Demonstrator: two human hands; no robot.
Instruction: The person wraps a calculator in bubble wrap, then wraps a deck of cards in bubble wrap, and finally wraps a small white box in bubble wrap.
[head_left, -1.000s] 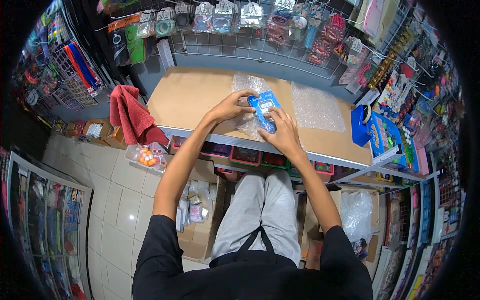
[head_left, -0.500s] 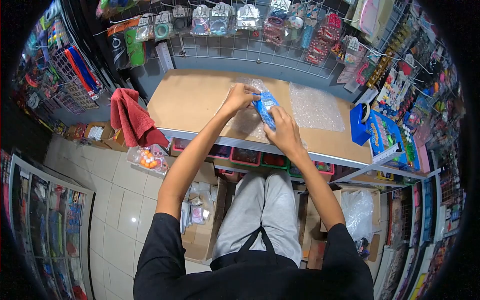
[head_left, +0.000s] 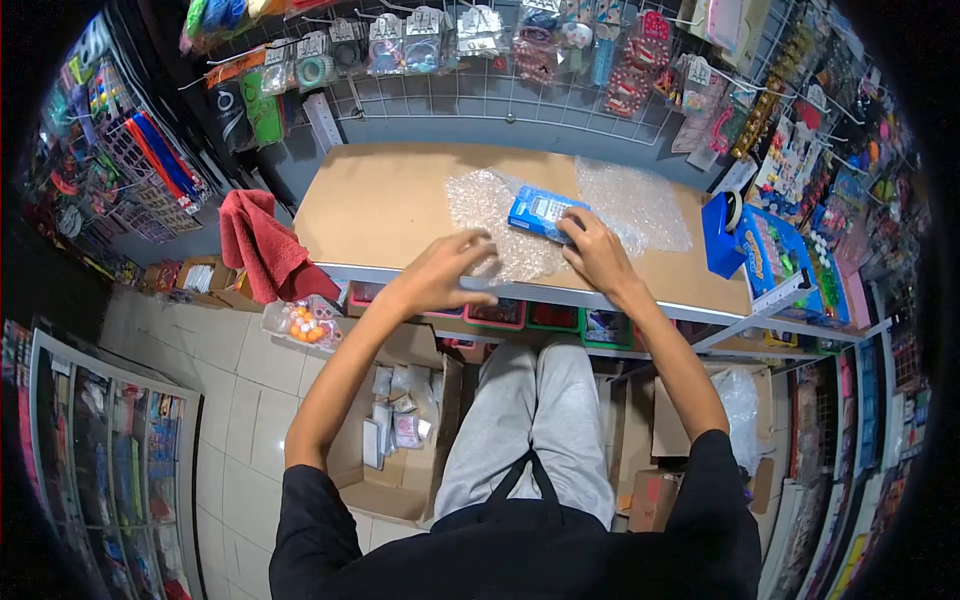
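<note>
A blue box (head_left: 545, 212) with a calculator-like picture on it lies tilted over a sheet of bubble wrap (head_left: 480, 200) on the brown tabletop (head_left: 370, 200). My right hand (head_left: 598, 250) grips the box's right end between thumb and fingers. Empty and with its fingers apart, my left hand (head_left: 440, 275) is over the table's front edge, left of the box. A second bubble wrap sheet (head_left: 640, 205) lies to the right, partly behind the box and my right hand.
At the table's right end stand a blue tape dispenser (head_left: 722, 235) and a blue package (head_left: 770, 250). A red cloth (head_left: 262, 245) hangs at the left. Open cardboard boxes (head_left: 385, 495) sit below. Packaged goods hang on the wire grid behind.
My left hand has let go of the blue box and moved down and left, opening. The box has turned from nearly upright to a flatter slant, with my right hand at its right end.
</note>
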